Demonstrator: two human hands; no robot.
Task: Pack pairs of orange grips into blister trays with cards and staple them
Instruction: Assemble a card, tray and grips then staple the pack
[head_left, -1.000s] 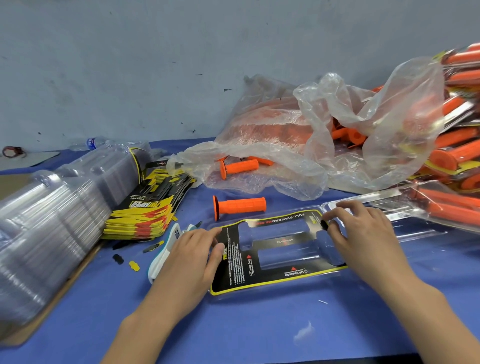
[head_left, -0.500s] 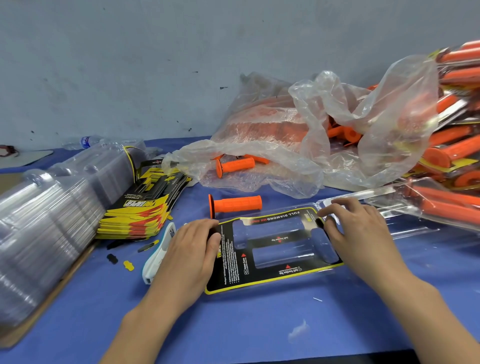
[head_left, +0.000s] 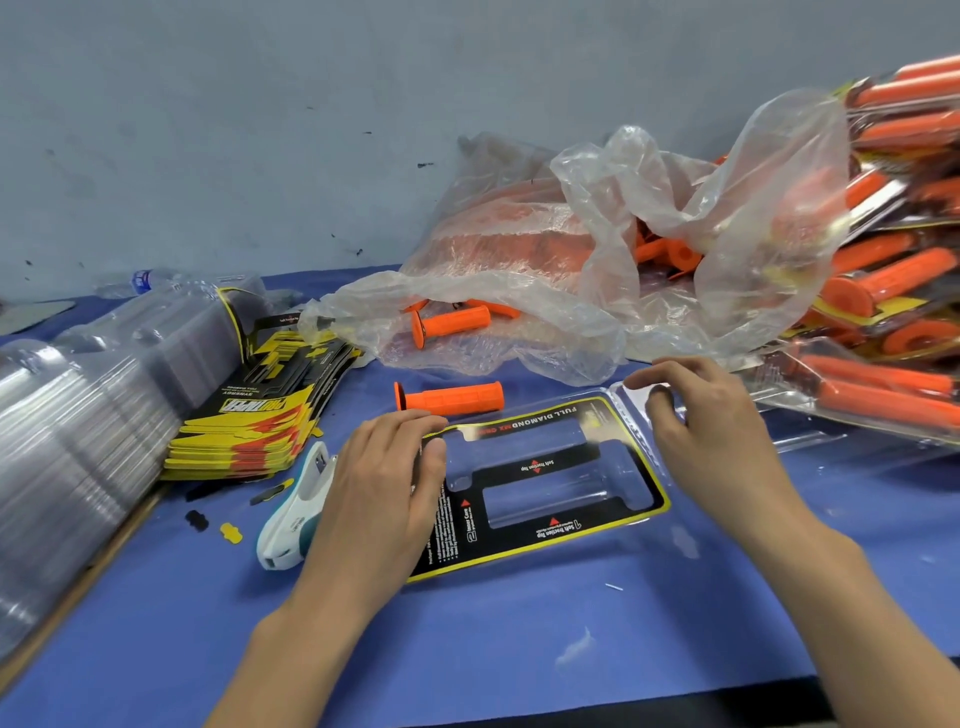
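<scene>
1. The blister tray (head_left: 618, 545) lies flat on the blue table (head_left: 519, 654), dead centre in front of me, long side running 9 to 3 o'clock.
2. The card (head_left: 540, 467) sits in the tray, print upside down to me. Both windows are empty.
3. My left hand (head_left: 384, 478) is on the card's 9 o'clock end, thumb and index pinching its far corner.
4. My right hand (head_left: 711, 431) is at the tray's 3 o'clock end, thumb and index curled over the clear rim. I can't tell if it's actually gripping. The hands are apart, one at each end.
5. One loose orange grip (head_left: 452, 399) lies on the table just beyond the tray at 12 o'clock, flange toward 9.
6. The plastic bag (head_left: 597, 322) of grips is further out at 12 to 1 o'clock. A second grip (head_left: 452, 325) lies in its mouth.
7. The stapler (head_left: 298, 504) is at 9 o'clock, right beside my left hand.
8. The card stack (head_left: 260, 415) is at 10 o'clock, with the stack of spare trays (head_left: 78, 415) beyond it at 9.
9. The finished packs (head_left: 893, 291) are piled at 2 o'clock.
</scene>
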